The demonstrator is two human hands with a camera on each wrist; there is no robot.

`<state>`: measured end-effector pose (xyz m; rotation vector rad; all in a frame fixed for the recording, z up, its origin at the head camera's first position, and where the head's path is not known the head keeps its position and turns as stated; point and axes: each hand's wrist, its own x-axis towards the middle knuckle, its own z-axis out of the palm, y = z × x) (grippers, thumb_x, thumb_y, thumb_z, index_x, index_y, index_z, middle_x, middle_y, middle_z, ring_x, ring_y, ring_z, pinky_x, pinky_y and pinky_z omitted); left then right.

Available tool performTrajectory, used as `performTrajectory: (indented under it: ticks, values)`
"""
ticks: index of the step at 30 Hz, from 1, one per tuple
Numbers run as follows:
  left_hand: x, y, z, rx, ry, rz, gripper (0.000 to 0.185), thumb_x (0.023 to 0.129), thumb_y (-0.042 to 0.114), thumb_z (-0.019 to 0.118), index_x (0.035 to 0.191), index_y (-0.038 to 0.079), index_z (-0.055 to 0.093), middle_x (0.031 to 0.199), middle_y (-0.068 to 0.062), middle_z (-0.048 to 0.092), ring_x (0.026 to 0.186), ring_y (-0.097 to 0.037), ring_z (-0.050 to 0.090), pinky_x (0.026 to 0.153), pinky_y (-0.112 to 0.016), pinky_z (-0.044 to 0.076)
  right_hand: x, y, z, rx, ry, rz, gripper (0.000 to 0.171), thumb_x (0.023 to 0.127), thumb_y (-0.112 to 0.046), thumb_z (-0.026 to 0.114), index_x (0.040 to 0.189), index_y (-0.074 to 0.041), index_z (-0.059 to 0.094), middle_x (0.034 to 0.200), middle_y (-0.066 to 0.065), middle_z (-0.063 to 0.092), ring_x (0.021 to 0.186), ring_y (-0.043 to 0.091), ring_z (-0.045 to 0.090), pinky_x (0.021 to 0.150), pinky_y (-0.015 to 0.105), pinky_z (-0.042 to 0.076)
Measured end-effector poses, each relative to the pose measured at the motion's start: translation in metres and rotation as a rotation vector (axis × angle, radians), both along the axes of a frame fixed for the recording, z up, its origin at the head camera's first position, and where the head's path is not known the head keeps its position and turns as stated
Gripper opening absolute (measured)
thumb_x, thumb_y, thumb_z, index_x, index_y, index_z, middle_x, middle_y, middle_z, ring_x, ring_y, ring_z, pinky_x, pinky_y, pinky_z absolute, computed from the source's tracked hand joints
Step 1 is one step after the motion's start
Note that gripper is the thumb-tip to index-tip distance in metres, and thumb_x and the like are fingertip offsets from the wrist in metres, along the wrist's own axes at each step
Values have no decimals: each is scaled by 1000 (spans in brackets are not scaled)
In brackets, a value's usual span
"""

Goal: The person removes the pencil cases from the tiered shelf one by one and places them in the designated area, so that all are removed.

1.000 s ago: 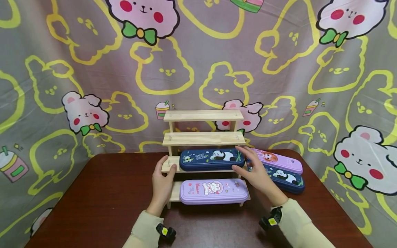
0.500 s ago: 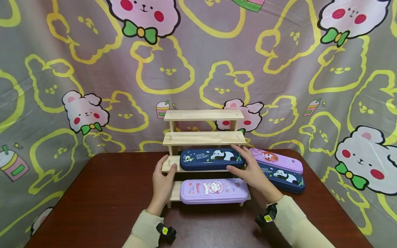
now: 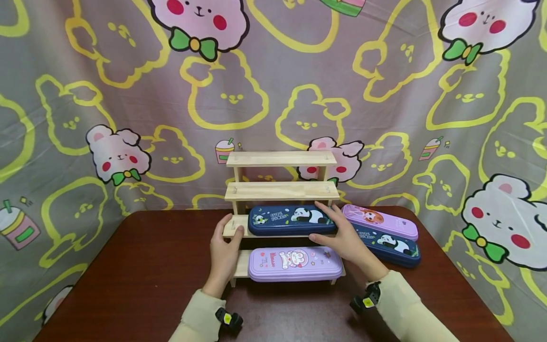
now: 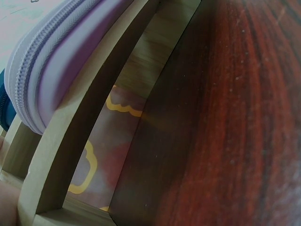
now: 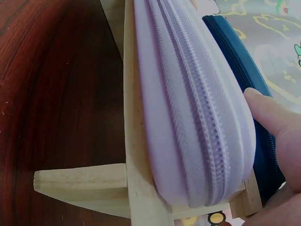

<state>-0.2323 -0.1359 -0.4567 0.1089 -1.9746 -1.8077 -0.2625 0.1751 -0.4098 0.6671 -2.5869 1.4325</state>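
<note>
One left hand [image 3: 225,248] holding wooden rack [image 3: 282,191]; one right hand [image 3: 345,236], spread wide, gripping navy case [image 3: 288,221]

The right fingers [image 3: 326,211] have shifted leftward along the shelved navy panda case [image 3: 278,221].

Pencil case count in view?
4: lavender case on the stand's lowest shelf, navy panda case on the next shelf up, purple case and another navy case right of the stand. More could be hidden.
</note>
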Motion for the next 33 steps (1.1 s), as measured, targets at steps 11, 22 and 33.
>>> performTrajectory:
  ticks: [11, 22, 33]
  values:
    - [1, -1, -2, -6, -5, -7, 50, 96, 23, 66, 143, 16, 50, 145, -4, 47, 134, -18, 38, 110, -43, 30, 5, 6, -2, 7, 5, -43, 77, 82, -36, 81, 149, -35, 43, 160, 18, 20, 145, 41, 17, 105, 71, 19]
    - [1, 0, 0, 2, -2, -11, 49, 96, 21, 66, 143, 16, 50, 144, -5, 48, 132, -18, 40, 109, -41, 31, 8, 17, -6, -17, 21, -67, 75, 82, -35, 82, 148, -31, 47, 156, 13, 32, 142, 38, 27, 108, 65, 23]
    - [2, -1, 0, 3, 4, -13, 50, 96, 21, 66, 143, 16, 50, 145, -4, 48, 134, -18, 39, 109, -43, 30, 15, 26, -5, -39, 41, -39, 73, 80, -36, 82, 145, -36, 49, 153, 8, 39, 137, 32, 36, 108, 61, 28]
